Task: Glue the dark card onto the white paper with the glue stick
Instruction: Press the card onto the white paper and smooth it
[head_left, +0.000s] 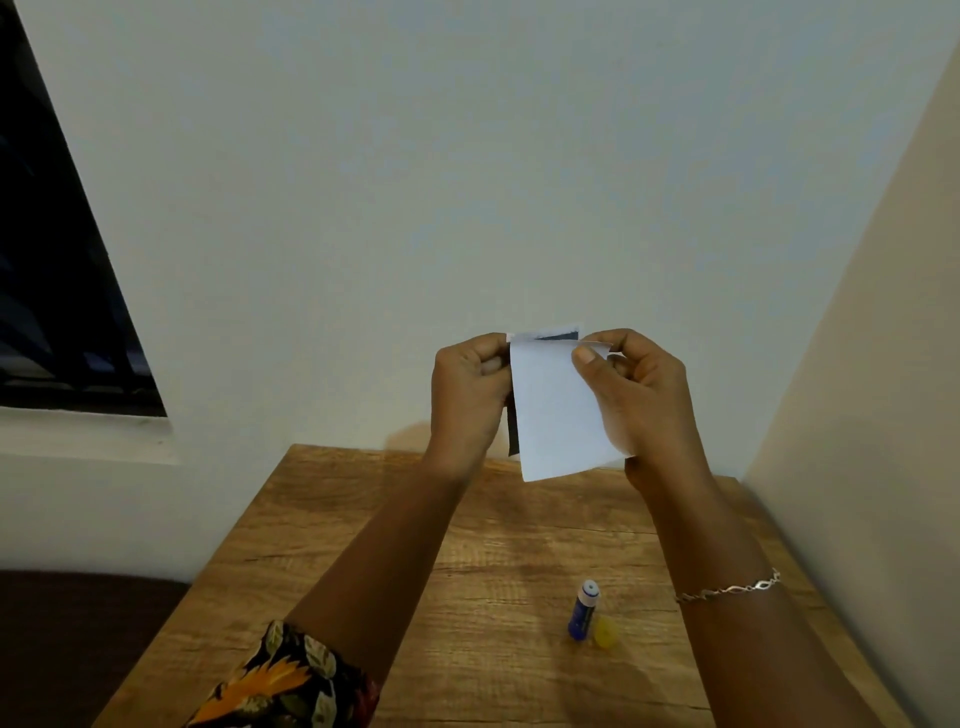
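Observation:
I hold the white paper (558, 415) up in the air above the far end of the wooden table (467, 597), its blank side facing me. The dark card (513, 428) lies behind it; only a strip at the left edge and a sliver at the top show. My left hand (467, 395) pinches the upper left corner of paper and card. My right hand (641, 395) grips the paper's upper right corner, thumb in front. The blue glue stick (583, 610) stands uncapped on the table, with its yellow cap (605, 633) lying beside it.
A pale wall rises right behind the table, and a second wall (883, 364) closes in on the right. A dark window (52, 286) sits at the left. A dark seat or floor area (78, 649) lies left of the table.

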